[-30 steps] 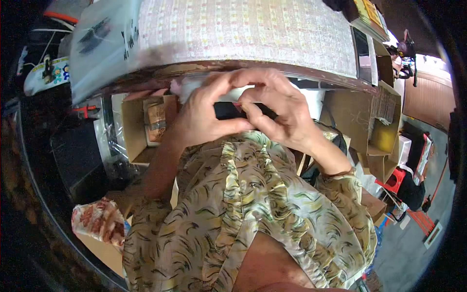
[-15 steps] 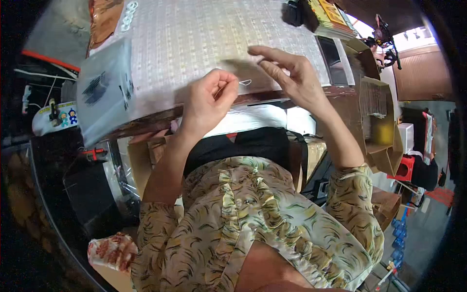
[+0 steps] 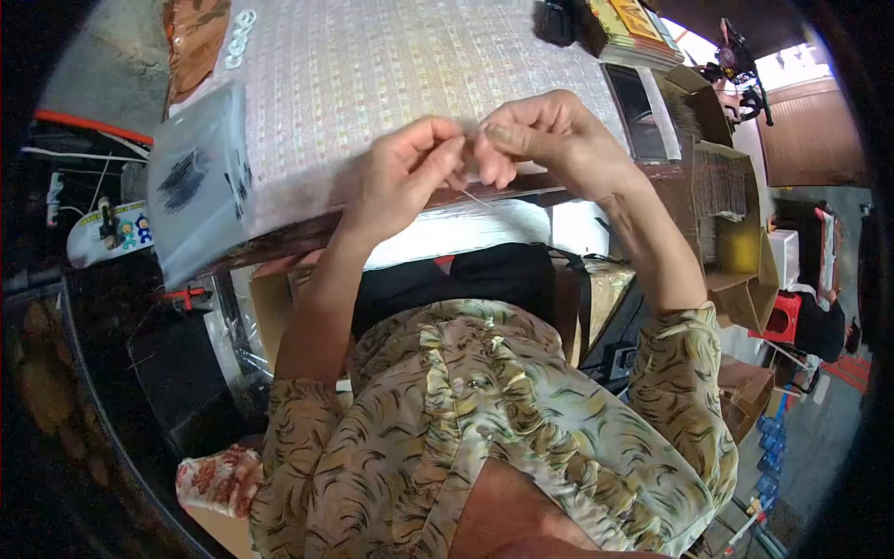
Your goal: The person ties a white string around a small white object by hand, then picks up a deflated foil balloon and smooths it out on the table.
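Over the front edge of the table, my left hand (image 3: 402, 182) is closed in a pinch on a thin white cord (image 3: 480, 199). The cord's visible part slants down to the right from below the fingertips. My right hand (image 3: 549, 140) meets it from the right, thumb and fingers pressed together and curled, close against the left fingertips. What the right fingers hold is hidden and slightly blurred. Under both hands lies the patterned pale table cover (image 3: 345, 102).
A clear plastic bag (image 3: 200, 177) with dark thin pieces inside lies at the table's left. White rings (image 3: 240, 39) and a brown packet (image 3: 197, 42) are behind it. At right are a dark flat object (image 3: 638, 112), stacked booklets (image 3: 638, 37) and cardboard boxes (image 3: 731, 196).
My right hand has come left and down to meet the left fingertips, its fingers curling in. The white loop seen at my left fingertips now shows as a cord slanting below them.
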A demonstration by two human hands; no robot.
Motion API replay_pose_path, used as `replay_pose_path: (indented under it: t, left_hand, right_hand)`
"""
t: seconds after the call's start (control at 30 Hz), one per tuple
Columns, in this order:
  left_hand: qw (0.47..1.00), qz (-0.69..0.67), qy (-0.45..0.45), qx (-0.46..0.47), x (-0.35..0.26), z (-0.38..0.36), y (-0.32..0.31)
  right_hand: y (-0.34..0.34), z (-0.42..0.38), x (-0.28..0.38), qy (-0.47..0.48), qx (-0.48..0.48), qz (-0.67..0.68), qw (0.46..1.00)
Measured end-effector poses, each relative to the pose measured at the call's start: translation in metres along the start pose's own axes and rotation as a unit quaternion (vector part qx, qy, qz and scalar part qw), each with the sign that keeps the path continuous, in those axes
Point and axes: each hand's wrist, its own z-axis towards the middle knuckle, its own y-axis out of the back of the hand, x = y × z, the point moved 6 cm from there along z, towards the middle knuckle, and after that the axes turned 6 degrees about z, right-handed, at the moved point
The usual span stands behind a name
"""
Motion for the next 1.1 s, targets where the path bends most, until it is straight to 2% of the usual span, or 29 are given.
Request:
replay_pose_path:
  t: [0.03, 0.1, 0.13, 0.2, 0.23, 0.27, 0.3, 0.33, 0.4, 0.43, 0.47, 0.53, 0.6, 0.63, 0.67, 0.73, 0.77, 0.8, 0.9, 0.97, 1.0, 1.07, 1.1]
  left_hand:
    - [1.000, 0.001, -0.002, 0.001, 0.006, -0.001, -0.004]
    - [0.991, -0.129, -0.013, 0.020, 0.016, -0.006, -0.020]
    - [0.993, -0.109, 0.000, 0.052, 0.020, -0.008, -0.028]
    - [0.996, -0.071, -0.025, 0.046, 0.017, -0.011, -0.037]
    - [0.998, -0.044, -0.038, 0.026, 0.015, -0.011, -0.034]
    - [0.998, -0.045, -0.039, 0.025, 0.009, -0.012, -0.030]
    - [0.999, -0.024, 0.015, 0.025, 0.005, -0.013, -0.021]
    - [0.997, -0.003, 0.068, 0.025, 0.002, -0.013, -0.014]
    - [0.998, 0.016, 0.049, 0.027, -0.006, -0.011, -0.006]
    - [0.999, 0.008, 0.029, 0.040, -0.005, -0.011, -0.005]
    - [0.999, 0.000, 0.009, 0.053, -0.006, -0.011, -0.004]
    - [0.994, -0.082, -0.022, 0.074, -0.006, -0.012, -0.014]
    - [0.994, -0.029, -0.037, 0.097, -0.010, -0.014, -0.026]
    - [0.994, -0.002, -0.044, 0.095, -0.008, -0.012, -0.031]
    - [0.994, -0.001, -0.047, 0.095, -0.013, -0.012, -0.031]
    - [0.997, -0.042, -0.007, 0.063, -0.018, -0.012, -0.026]
    - [0.999, -0.027, -0.003, 0.024, -0.018, -0.010, -0.018]
    - [0.993, -0.111, 0.030, 0.016, -0.014, -0.008, -0.012]
    - [0.997, -0.063, 0.037, -0.004, -0.022, -0.002, -0.002]
    - [0.996, 0.063, 0.059, 0.002, -0.033, -0.001, 0.002]
    - [0.996, 0.062, 0.065, 0.008, -0.037, 0.000, 0.001]
    - [0.983, 0.181, 0.010, -0.019, -0.050, 0.005, 0.005]
    - [0.977, 0.214, 0.013, -0.013, -0.050, 0.007, 0.009]
  right_hand:
    - [-0.002, 0.001, 0.000, 0.002, 0.000, -0.002, 1.000]
    - [-0.005, 0.004, 0.008, 0.116, -0.040, 0.037, 0.992]
    - [-0.005, 0.005, 0.012, 0.172, -0.058, 0.057, 0.982]
    - [-0.003, 0.010, 0.014, 0.178, -0.050, 0.083, 0.979]
    - [-0.001, 0.005, 0.022, 0.235, -0.074, -0.197, 0.949]
    - [-0.004, 0.000, 0.025, 0.274, -0.092, -0.462, 0.839]
    - [-0.004, -0.002, 0.017, 0.268, -0.072, -0.521, 0.807]
    - [-0.004, -0.006, 0.018, 0.270, -0.070, -0.523, 0.805]
    - [-0.016, -0.011, 0.008, 0.161, 0.011, -0.560, 0.812]
    - [-0.017, -0.014, 0.012, 0.092, 0.054, -0.523, 0.846]
    - [-0.023, -0.019, 0.022, 0.026, 0.077, -0.369, 0.926]
    - [-0.020, -0.028, 0.029, 0.021, -0.005, -0.101, 0.995]
    - [-0.024, -0.019, 0.050, 0.186, 0.034, 0.076, 0.979]
    - [-0.030, -0.022, 0.070, 0.294, 0.001, -0.086, 0.952]
    - [-0.028, -0.021, 0.071, 0.296, 0.003, -0.088, 0.951]
    - [-0.020, -0.015, 0.067, 0.259, -0.011, -0.189, 0.947]
    - [-0.011, -0.016, 0.069, 0.250, -0.057, -0.206, 0.944]
    - [-0.014, -0.017, 0.078, 0.244, -0.087, -0.254, 0.932]
    - [-0.011, -0.010, 0.078, 0.253, -0.069, -0.307, 0.915]
    - [-0.020, -0.003, 0.062, 0.187, -0.011, -0.426, 0.885]
    - [-0.020, 0.001, 0.052, 0.150, 0.000, -0.414, 0.898]
    - [-0.016, 0.007, 0.034, 0.046, 0.007, -0.326, 0.944]
    - [-0.011, 0.008, 0.031, 0.045, 0.007, -0.326, 0.944]
